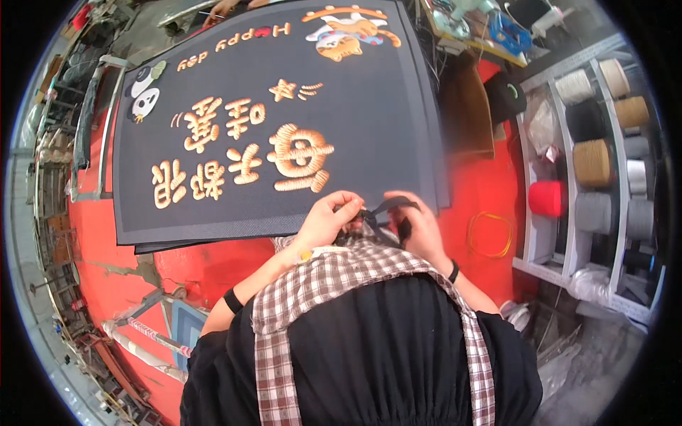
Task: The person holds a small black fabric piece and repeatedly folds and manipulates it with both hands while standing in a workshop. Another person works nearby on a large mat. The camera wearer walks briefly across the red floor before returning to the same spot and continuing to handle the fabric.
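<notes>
In front of my checkered apron, both hands are closed on a black fabric strap. My left hand pinches one part of it between thumb and fingers. Curled around another part, my right hand sits a little to the right. The strap bends in a loop between the hands, and a length hangs toward the apron. Just beyond my hands lies a dark grey mat with orange lettering, a cat picture and a panda picture, all upside down from here. More mat edges show beneath it.
On the right stands a white shelf holding several thread cones, including a red cone. A yellow loop lies on the red floor. Another person's hand shows beyond the mat's far edge. Metal frames stand at left.
</notes>
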A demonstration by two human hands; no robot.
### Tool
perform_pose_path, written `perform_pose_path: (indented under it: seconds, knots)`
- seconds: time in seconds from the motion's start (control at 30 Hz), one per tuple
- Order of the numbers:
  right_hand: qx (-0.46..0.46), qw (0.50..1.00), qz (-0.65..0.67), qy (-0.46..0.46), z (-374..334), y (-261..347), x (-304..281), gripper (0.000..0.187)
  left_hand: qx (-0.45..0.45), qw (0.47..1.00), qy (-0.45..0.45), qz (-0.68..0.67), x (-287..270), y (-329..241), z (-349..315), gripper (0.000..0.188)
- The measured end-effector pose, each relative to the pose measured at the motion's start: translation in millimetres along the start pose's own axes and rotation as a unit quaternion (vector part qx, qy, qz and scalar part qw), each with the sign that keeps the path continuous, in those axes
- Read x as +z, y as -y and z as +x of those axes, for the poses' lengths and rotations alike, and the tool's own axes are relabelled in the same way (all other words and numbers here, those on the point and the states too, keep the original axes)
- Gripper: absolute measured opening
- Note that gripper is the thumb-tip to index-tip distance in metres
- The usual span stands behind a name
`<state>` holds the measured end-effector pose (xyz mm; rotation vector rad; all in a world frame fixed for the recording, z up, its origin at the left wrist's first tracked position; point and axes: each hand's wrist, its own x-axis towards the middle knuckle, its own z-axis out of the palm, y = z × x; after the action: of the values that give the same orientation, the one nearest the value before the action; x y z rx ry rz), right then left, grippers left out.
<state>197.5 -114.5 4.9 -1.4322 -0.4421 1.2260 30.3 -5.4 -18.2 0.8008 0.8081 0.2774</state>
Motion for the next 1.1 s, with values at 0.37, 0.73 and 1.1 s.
perform_pose_path:
  seconds: [0.37,0.73,1.1]
  knots:
    - [-0.017,0.968,-0.206,0.145,-0.8,18.3,-0.6,0.044,-0.032,0.999,0.033,0.011,10.7,-10.9,3.2,0.026]
    - [0.047,0.981,-0.129,0.138,-6.0,5.3,3.3,0.031,-0.019,1.0,0.015,0.004,7.4,-11.0,-3.6,0.024]
    - [0.226,0.931,0.279,0.06,-3.1,3.1,-8.1,0.021,-0.033,0.994,0.07,0.083,14.7,-9.1,-2.3,0.027]
